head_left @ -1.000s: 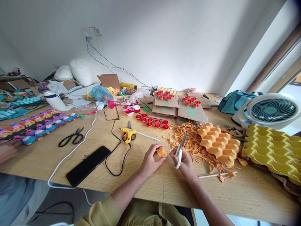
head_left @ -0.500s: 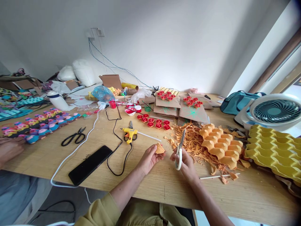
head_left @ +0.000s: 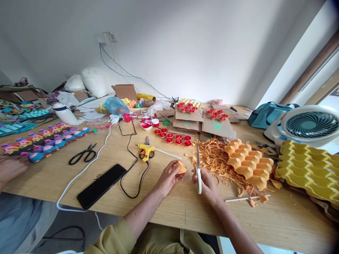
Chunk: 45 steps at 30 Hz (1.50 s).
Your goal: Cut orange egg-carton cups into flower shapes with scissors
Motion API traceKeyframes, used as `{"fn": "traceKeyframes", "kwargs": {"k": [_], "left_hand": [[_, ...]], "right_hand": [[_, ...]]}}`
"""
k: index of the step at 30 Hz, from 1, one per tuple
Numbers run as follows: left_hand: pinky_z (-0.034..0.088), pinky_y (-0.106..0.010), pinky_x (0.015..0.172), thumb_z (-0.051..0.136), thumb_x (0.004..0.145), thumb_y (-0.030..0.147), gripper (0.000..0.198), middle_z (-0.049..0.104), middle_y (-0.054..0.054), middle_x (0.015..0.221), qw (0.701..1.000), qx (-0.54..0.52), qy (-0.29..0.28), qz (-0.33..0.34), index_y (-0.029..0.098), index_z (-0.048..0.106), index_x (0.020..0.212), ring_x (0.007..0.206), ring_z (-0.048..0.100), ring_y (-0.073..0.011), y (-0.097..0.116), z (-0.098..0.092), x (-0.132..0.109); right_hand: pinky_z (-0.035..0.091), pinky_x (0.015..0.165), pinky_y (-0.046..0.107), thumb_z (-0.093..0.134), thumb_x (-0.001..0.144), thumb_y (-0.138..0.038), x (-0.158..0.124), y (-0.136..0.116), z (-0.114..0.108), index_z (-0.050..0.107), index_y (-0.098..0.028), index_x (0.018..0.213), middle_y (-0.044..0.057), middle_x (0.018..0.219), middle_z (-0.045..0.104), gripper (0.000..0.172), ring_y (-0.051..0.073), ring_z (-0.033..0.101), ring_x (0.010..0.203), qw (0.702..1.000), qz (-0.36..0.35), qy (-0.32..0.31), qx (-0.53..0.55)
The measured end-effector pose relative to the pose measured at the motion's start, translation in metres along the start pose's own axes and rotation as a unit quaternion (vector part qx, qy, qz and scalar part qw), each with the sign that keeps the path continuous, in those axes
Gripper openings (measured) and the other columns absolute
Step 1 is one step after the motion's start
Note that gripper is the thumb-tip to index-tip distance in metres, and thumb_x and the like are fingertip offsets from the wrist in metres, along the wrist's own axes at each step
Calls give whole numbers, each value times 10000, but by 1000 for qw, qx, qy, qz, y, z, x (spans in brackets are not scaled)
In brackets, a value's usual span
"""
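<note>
Between the thumb and fingers of my left hand (head_left: 168, 179) is an orange egg-carton cup (head_left: 181, 167), held just above the table. My right hand (head_left: 207, 183) grips white-handled scissors (head_left: 198, 173), their blades pointing up and away from me, apart from the cup. Whether the blades are fully together I cannot tell. Just beyond my right hand lies a heap of orange carton scraps (head_left: 214, 158), beside an orange egg carton (head_left: 247, 162). A yellow glue gun (head_left: 146, 151) rests beyond my left hand, near a white glue stick (head_left: 168, 153).
Several red paper roses (head_left: 178, 141) stand before stacked cardboard (head_left: 218, 127). On the right are a yellow egg tray (head_left: 304, 165) and a fan (head_left: 309, 125). A black phone (head_left: 102, 186), black scissors (head_left: 83, 154) and cables lie left. Another person's hand (head_left: 12, 169) rests at the far left.
The scissors in my right hand have turned, their blades swinging left to point more straight away from me. My left hand has tilted the orange cup slightly.
</note>
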<state>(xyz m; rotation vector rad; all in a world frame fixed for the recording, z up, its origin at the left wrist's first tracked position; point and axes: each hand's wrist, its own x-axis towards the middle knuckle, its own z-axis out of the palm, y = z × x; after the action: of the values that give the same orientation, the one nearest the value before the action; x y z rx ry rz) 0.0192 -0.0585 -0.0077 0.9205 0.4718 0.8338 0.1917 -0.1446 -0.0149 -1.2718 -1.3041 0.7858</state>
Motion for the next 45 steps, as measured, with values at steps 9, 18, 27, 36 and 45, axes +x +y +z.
{"fn": "traceKeyframes", "kwargs": {"k": [9, 18, 27, 36, 45], "left_hand": [[456, -354, 1055, 742, 775, 300, 546, 564, -108, 1319, 965, 216, 9, 147, 207, 541, 1275, 1207, 559, -231, -3, 4, -3], [495, -352, 1016, 717, 814, 385, 548, 569, -100, 1286, 969, 195, 20, 152, 220, 510, 1293, 1155, 599, -221, -3, -1, -2], [523, -353, 988, 749, 778, 333, 496, 606, -90, 1224, 960, 217, 49, 171, 205, 557, 1217, 1086, 627, -201, -5, -2, 1], [557, -321, 907, 649, 861, 355, 449, 616, -102, 1258, 951, 244, 54, 179, 213, 527, 1269, 1056, 648, -201, 0, 0, -5], [531, -341, 980, 667, 840, 272, 462, 556, -94, 1295, 942, 258, 59, 209, 229, 535, 1280, 1165, 587, -209, -5, -4, 0]], "right_hand": [[388, 619, 272, 541, 908, -416, 0, 5, -2, 537, -213, 875, -25, 717, 491, 205, 143, 442, 660, 998, -4, -14, -65], [384, 631, 273, 586, 866, -369, 0, -3, -1, 548, -205, 834, -19, 731, 519, 171, 145, 456, 674, 992, -25, -9, -122], [382, 649, 292, 534, 890, -333, -1, -1, -1, 489, -220, 808, -7, 744, 570, 147, 158, 495, 666, 964, -72, -24, -253], [372, 702, 322, 513, 904, -279, -1, 0, -2, 443, -227, 820, -2, 779, 586, 121, 176, 545, 710, 929, -113, -45, -349], [352, 721, 338, 528, 893, -302, -3, -8, 1, 443, -230, 835, 27, 837, 624, 126, 202, 570, 754, 902, -126, -59, -408]]}}
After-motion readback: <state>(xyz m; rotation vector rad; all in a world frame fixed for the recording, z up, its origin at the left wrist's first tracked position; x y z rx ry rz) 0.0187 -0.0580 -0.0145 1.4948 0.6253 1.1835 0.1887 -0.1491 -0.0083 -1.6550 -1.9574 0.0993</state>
